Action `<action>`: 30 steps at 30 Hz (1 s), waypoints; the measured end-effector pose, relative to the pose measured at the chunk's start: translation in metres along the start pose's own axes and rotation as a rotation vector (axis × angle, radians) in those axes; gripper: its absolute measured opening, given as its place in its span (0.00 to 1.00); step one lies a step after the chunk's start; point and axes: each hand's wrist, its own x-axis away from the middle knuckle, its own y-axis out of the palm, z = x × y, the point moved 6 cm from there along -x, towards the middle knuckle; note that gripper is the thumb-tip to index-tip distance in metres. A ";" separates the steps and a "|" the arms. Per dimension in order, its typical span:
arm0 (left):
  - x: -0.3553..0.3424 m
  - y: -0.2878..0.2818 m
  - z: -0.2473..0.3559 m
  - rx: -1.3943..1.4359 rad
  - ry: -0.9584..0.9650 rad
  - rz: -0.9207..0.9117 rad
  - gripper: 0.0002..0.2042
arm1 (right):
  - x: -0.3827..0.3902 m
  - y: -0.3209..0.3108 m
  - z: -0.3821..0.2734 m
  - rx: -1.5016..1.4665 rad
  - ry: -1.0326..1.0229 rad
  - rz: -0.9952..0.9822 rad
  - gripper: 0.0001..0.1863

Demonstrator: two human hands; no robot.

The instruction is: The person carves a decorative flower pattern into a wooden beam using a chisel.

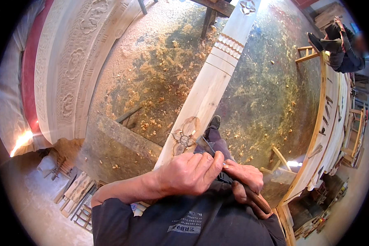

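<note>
A long pale wooden board [201, 95] slants away from my lap toward the far edge. Near me it bears a carved flower [184, 137] with pointed petals, and farther up are a scalloped band and a second rosette. My left hand [188, 172] is closed in a fist around the blade end of a carving chisel [205, 144], whose flat metal tip lies beside the flower. Behind it, my right hand [248, 178] wraps round the same tool, and its wooden handle runs back toward my right forearm. The fingers partly hide the shank.
Large relief-carved panels [76, 74] lean at the left. Wood shavings litter the floor [270, 98]. Several hand tools lie along a bench [315, 143] at the right, where another person [342, 49] sits at the far end. A wooden trestle [211, 18] stands under the board's far end.
</note>
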 end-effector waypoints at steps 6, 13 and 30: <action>0.001 -0.001 0.000 -0.012 -0.023 0.010 0.20 | -0.006 0.001 0.002 -0.028 -0.001 -0.014 0.27; -0.005 -0.002 -0.002 -0.010 -0.020 0.003 0.19 | -0.005 -0.002 0.003 0.005 -0.003 -0.018 0.27; -0.006 0.002 -0.005 -0.081 -0.075 -0.012 0.18 | -0.012 0.008 0.016 -0.031 0.036 0.020 0.29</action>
